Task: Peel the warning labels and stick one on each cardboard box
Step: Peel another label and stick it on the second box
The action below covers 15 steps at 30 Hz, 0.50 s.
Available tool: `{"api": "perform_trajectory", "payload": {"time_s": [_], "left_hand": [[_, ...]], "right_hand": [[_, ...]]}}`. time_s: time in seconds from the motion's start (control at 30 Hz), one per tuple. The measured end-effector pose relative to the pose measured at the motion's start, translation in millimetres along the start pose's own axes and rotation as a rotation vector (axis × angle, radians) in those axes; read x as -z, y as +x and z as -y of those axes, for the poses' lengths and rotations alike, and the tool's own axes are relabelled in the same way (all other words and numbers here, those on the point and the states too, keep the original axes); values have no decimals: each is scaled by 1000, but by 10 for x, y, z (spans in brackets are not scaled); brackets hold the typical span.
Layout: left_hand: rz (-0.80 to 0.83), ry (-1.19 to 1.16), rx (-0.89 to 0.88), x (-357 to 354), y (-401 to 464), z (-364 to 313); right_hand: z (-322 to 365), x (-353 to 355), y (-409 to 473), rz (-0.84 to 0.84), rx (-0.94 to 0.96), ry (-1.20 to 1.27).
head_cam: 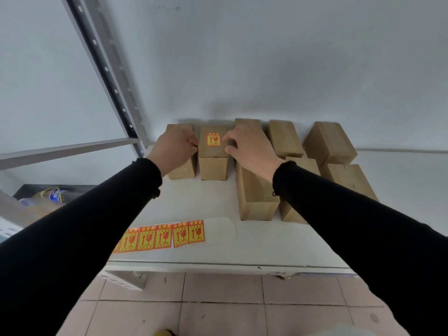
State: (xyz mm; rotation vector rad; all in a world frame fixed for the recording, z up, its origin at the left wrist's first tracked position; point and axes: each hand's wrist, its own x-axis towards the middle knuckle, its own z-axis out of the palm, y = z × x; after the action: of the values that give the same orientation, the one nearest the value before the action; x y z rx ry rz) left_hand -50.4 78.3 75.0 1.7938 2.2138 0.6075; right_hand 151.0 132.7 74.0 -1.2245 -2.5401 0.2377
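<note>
Cardboard, brown and plain, makes up every box on the white desk, and the landmark among them is the labelled box, which stands near the back wall with one warning label stuck on its top face, red and yellow. Left hand sits at the left side of the labelled box, its fingers curled against the top left edge, partly covering the unlabelled box that stands just beside it on the left. Right hand sits at the right side of the labelled box, thumb and fingertips pinching its top right edge; together the two hands grip this box from both sides. Behind the right hand, just right of the labelled box, another box shows only its far end. In front of and to the right of the labelled box stands a taller box, with more bare boxes farther right. Well in front of the labelled box, near the desk's front edge, lies the label strip, a row of red and yellow labels on white backing, its left end hidden under the black sleeve. Below the desk edge is a pinkish tiled floor, and left of the labelled box rises a grey metal rack upright
</note>
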Motion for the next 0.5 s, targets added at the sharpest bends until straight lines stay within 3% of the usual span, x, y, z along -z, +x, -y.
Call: {"api": "perform_trajectory", "payload": {"time_s": [0.17,0.5], "left_hand": [[41,3,-59,-5,-593,155],[197,98,119,-704,-1284,470]], "right_hand": [[300,-48,-619,-69,74,69],[537,-900,-1195,158,-58,223]]}}
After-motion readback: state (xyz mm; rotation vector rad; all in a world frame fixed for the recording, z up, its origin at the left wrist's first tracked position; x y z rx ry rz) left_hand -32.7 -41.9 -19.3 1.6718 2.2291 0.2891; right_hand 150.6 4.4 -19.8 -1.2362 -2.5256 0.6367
